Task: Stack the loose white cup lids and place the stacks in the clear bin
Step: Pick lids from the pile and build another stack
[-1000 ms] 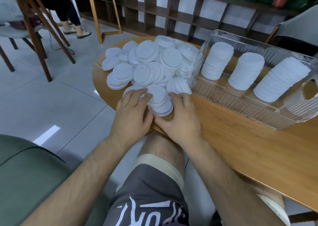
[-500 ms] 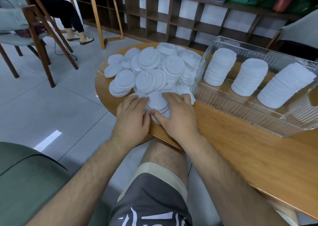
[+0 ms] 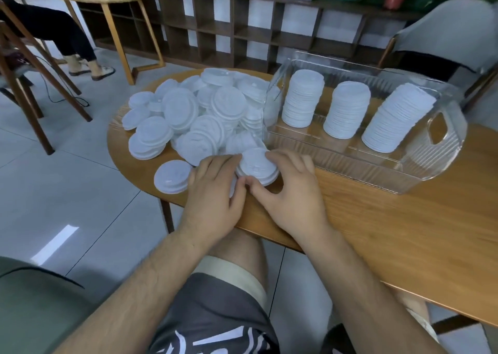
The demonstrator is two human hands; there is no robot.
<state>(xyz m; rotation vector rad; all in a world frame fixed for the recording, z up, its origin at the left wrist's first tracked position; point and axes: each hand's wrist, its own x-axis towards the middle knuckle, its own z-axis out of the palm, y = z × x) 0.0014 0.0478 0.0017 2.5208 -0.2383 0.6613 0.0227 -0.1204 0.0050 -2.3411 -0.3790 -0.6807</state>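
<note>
A heap of loose white cup lids (image 3: 204,114) covers the left end of the wooden table (image 3: 377,232). Near the front edge, a short stack of lids (image 3: 257,165) sits between my hands. My right hand (image 3: 289,189) curls round its right side, thumb at the front. My left hand (image 3: 215,189) lies against its left side with fingers fairly straight. A small separate stack of lids (image 3: 172,176) lies just left of my left hand. The clear bin (image 3: 350,162) stands to the right and holds three tall lid stacks (image 3: 303,98).
The table's rounded edge runs just under my wrists, above my knees. A chair with a grey cover (image 3: 444,36) stands behind the bin. Wooden chairs and a seated person's legs (image 3: 67,41) are at the far left, with a shelf unit (image 3: 242,30) behind.
Both hands have slid forward and to the right with the short stack. A small stack now lies uncovered to the left of my left hand. The camera has tilted up a little.
</note>
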